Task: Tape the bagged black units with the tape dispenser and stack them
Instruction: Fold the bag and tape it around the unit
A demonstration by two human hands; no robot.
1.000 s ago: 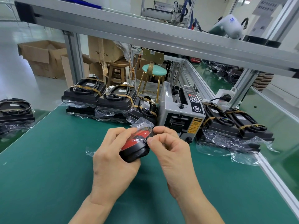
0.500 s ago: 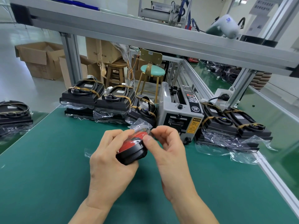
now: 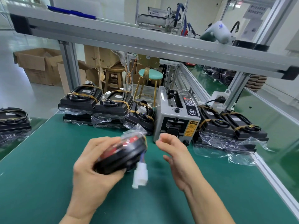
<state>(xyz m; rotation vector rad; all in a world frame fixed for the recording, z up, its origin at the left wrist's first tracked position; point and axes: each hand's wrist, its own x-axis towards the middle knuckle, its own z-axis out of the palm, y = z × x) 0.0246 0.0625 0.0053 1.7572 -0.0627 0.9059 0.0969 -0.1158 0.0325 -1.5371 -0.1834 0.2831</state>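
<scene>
My left hand (image 3: 95, 168) grips a round black unit (image 3: 120, 156) with a red face, its clear bag bunched loose at the top and a white connector (image 3: 140, 175) dangling below on its wires; I hold it above the green desk (image 3: 40, 159), just in front of the tape dispenser (image 3: 176, 117). My right hand (image 3: 176, 157) is released, fingers relaxed and holding nothing, between the unit and the dispenser's mouth. I cannot see any tape on this bag, though the motion blur makes that hard to judge, so I reckon this one is yet to be sealed. Finished work seems well along: flat bagged black units sit stacked left of the dispenser (image 3: 97, 107), more to its right (image 3: 226, 126), and another pile at the far left edge (image 3: 13, 120). What is left, as I judge it, is a strip of tape, closing the bag, and stacking the unit.
</scene>
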